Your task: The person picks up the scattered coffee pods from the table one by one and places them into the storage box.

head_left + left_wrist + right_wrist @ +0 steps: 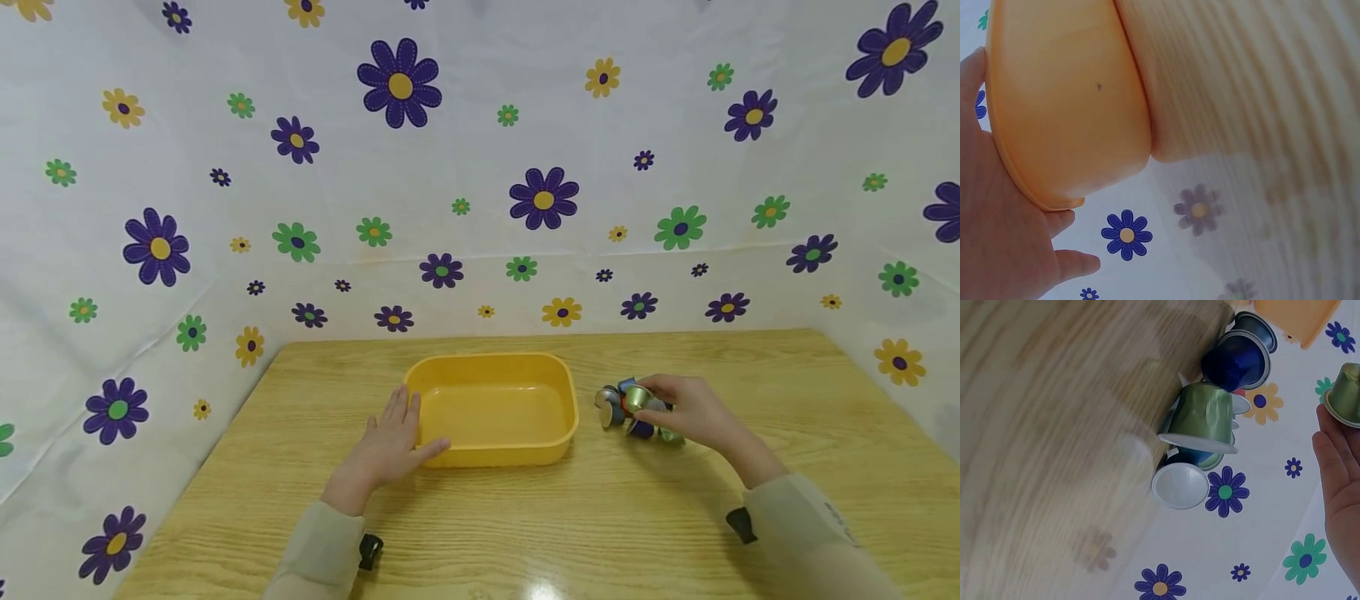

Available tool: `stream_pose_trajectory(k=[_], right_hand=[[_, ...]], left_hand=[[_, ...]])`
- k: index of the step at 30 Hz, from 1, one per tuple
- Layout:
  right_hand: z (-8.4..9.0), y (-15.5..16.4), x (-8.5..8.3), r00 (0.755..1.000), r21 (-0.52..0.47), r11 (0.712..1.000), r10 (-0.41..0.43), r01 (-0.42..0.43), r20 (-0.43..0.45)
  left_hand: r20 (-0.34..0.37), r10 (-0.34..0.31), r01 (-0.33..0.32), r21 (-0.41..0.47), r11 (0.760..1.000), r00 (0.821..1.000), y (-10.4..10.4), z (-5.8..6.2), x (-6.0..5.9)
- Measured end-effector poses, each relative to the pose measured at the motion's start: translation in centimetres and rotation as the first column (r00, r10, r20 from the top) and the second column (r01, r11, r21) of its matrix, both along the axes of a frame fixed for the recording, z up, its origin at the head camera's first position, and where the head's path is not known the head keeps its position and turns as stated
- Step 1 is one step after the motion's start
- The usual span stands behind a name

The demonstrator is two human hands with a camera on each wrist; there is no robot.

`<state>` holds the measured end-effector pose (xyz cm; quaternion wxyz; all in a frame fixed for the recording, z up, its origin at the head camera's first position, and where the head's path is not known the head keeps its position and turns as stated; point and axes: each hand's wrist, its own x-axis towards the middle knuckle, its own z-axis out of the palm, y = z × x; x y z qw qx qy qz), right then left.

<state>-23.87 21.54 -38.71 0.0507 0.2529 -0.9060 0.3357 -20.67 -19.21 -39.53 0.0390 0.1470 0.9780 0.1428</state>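
A yellow plastic basin stands on the wooden table, with nothing inside it. My left hand rests on its left rim, fingers extended and thumb along the front edge; the left wrist view shows this hand against the basin's wall. To the basin's right, my right hand pinches a light green coffee capsule above a small heap of capsules. That heap holds a dark blue capsule, a green capsule and several others. In the right wrist view the held capsule is cut off by the frame edge.
The wooden table reaches back to a white cloth printed with purple, green and yellow flowers, which also hangs at both sides. A gap of bare table lies between the basin and the capsule heap.
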Motion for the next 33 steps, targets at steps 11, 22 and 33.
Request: stream_pose_trajectory(k=[11, 22, 33], right_hand=[[-0.2, -1.6, -0.5, 0.999, -0.055, 0.997, 0.047, -0.047, -0.003], [0.0, -3.0, -0.9, 0.999, -0.082, 0.996, 0.041, -0.040, 0.007], [0.2, -4.2, -1.0, 0.996, -0.102, 0.992, 0.077, -0.072, 0.040]], left_hand=[[0.000, -0.003, 0.003, -0.002, 1.000, 1.000, -0.1, 0.0, -0.1], [-0.003, 0.003, -0.003, -0.004, 1.000, 1.000, -0.1, -0.1, -0.2], [0.005, 0.010, -0.010, 0.002, 1.000, 1.000, 0.0, 0.0, 0.1]])
